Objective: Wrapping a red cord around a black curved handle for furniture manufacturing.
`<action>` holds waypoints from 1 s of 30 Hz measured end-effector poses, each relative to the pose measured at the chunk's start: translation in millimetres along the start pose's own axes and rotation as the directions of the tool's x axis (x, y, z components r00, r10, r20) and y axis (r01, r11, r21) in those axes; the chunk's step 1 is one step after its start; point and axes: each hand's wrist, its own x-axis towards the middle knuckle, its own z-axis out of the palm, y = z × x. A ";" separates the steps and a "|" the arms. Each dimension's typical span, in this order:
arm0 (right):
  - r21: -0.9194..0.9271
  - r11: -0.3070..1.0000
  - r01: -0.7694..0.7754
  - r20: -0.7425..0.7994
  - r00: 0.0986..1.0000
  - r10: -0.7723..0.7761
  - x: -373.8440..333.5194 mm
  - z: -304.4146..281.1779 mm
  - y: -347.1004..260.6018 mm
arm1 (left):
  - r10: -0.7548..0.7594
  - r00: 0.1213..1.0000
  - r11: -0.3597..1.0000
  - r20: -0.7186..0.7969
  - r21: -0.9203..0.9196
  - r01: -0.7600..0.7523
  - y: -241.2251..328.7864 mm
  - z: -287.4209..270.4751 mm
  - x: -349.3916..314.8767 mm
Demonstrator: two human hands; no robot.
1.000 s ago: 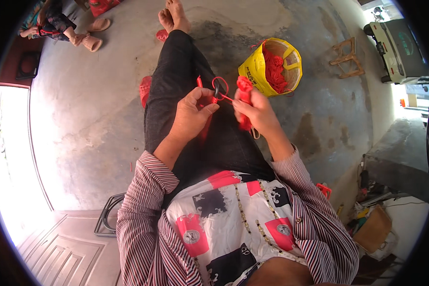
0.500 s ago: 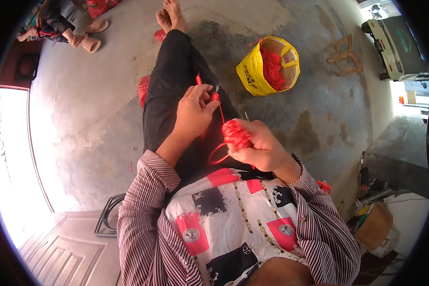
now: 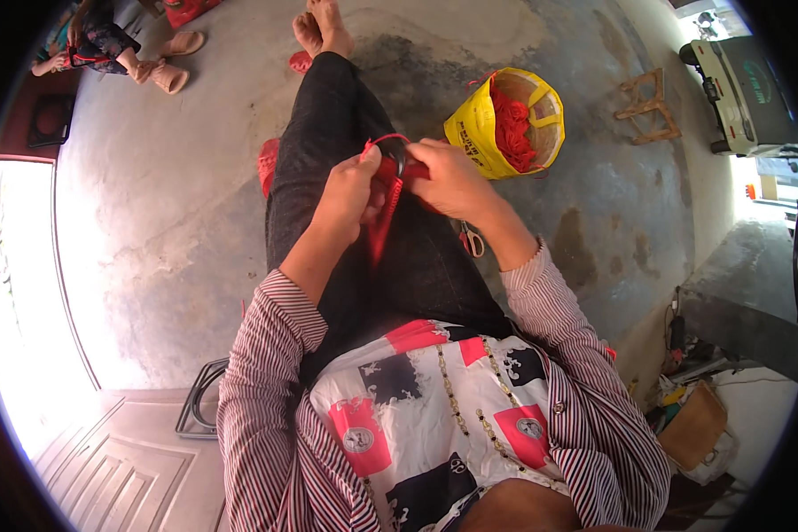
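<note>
Above my dark-trousered thighs, my left hand [image 3: 350, 189] is closed, pinching a red cord [image 3: 390, 137] that arcs across to my right hand [image 3: 455, 180]. Between the hands shows part of a dark, shiny curved ring [image 3: 400, 163]. A narrow red strip [image 3: 391, 204] with close cord wraps hangs beneath it, its lower end blurred. My right hand is closed too, fingers at the cord beside the ring; red cord shows partly under its fingers, and the rest is hidden by the palm.
A yellow bag [image 3: 470, 130] of red cord stands on the floor ahead, to the right. Scissors [image 3: 473, 240] lie beside my right thigh. Farther right are a small wooden stool [image 3: 645, 106] and a vehicle [image 3: 749, 93]. Another person [image 3: 111, 46] sits far left near pink slippers [image 3: 170, 78].
My right hand has moved forward from near my lap up to my left hand, carrying the red cord bundle. Cord now loops over the ring between them. The scissors have come into view.
</note>
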 end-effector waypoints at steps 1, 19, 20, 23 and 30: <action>0.230 0.971 -0.071 -0.025 0.997 0.079 3.4 6.1 -8.9 | 0.111 0.993 0.989 -0.047 0.106 -0.106 -7.4 -2.2 8.4; 0.915 -0.259 0.311 -0.240 0.933 0.270 -145.3 -121.2 58.2 | 0.084 0.992 0.996 0.097 0.027 -0.087 6.0 8.3 -4.2; 0.916 -0.256 0.308 -0.239 0.933 0.267 -163.2 -119.2 62.3 | 0.008 0.995 1.000 0.101 0.006 -0.008 8.3 11.0 -6.0; 0.994 -0.074 -0.080 0.109 0.801 0.589 -207.9 -98.8 56.6 | -0.026 0.988 0.999 0.153 -0.024 0.030 9.6 3.6 1.8; 0.792 0.218 -0.570 0.238 0.618 0.749 -222.3 0.9 69.3 | -0.026 0.982 0.998 0.187 -0.044 0.035 -1.8 3.1 6.5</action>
